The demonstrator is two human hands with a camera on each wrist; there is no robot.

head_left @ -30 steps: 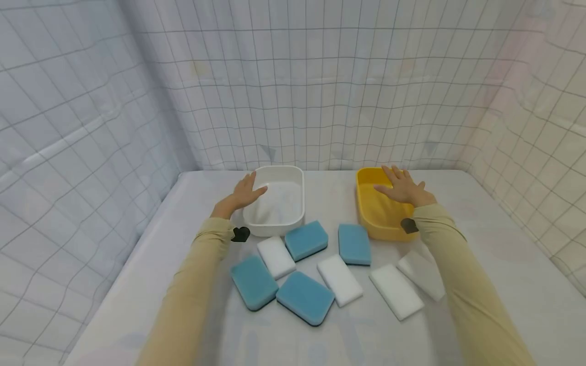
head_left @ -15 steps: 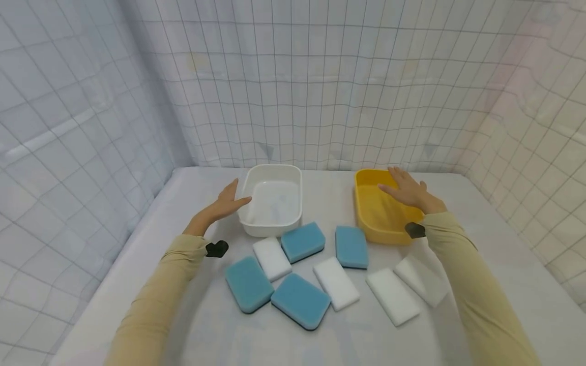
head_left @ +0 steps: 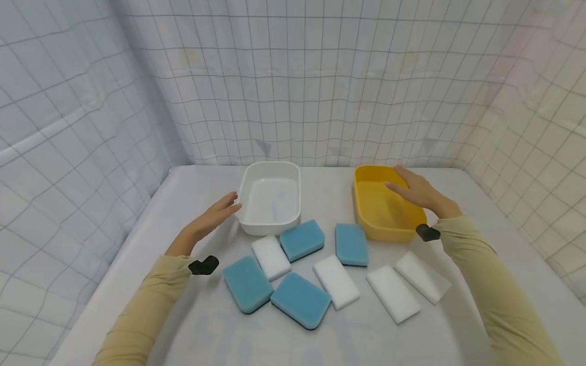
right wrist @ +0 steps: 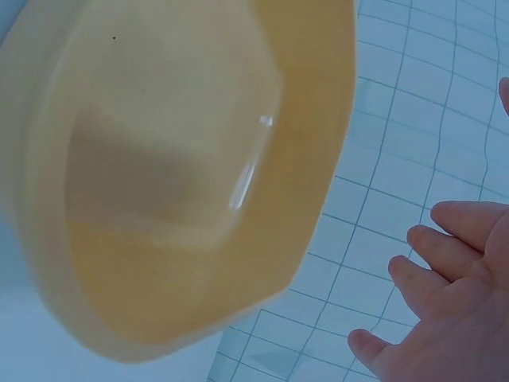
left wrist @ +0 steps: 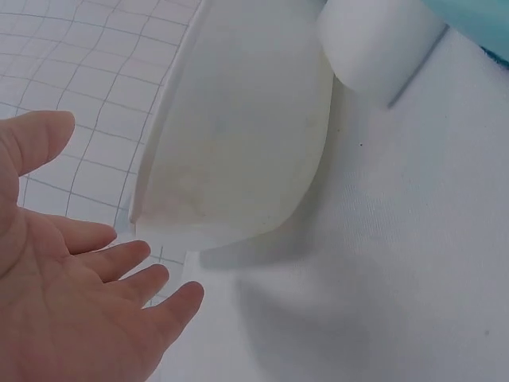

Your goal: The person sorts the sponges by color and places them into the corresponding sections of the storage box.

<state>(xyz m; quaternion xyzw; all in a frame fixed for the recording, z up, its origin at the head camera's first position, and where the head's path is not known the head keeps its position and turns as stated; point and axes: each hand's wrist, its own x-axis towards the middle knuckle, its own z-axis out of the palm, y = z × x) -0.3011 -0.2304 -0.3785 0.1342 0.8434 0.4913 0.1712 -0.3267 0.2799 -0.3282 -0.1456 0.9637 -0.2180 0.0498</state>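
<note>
My left hand (head_left: 211,219) is beside the left wall of the white basin (head_left: 272,227), its fingers extended and fingertips right at the rim. In the left wrist view the hand (left wrist: 95,294) shows a bare palm. My right hand (head_left: 418,191) overlaps the right rim of the yellow basin (head_left: 389,234) in the head view. Its fingers (right wrist: 445,251) are spread and hold nothing in the right wrist view. Both basins have nothing in them. Blue sponges (head_left: 300,300) with dark undersides and white sponges (head_left: 336,281) lie loose on the table in front of the basins.
The white-covered table (head_left: 329,195) is closed in by a grid-patterned curtain (head_left: 297,91) at the back and sides. One blue sponge (head_left: 302,240) lies close against the white basin's front; another blue sponge (head_left: 351,244) lies near the yellow basin.
My left hand has moved left and toward me, off the white basin's opening to its outer side. My right hand has shifted slightly right. Sponges and basins stay in place.
</note>
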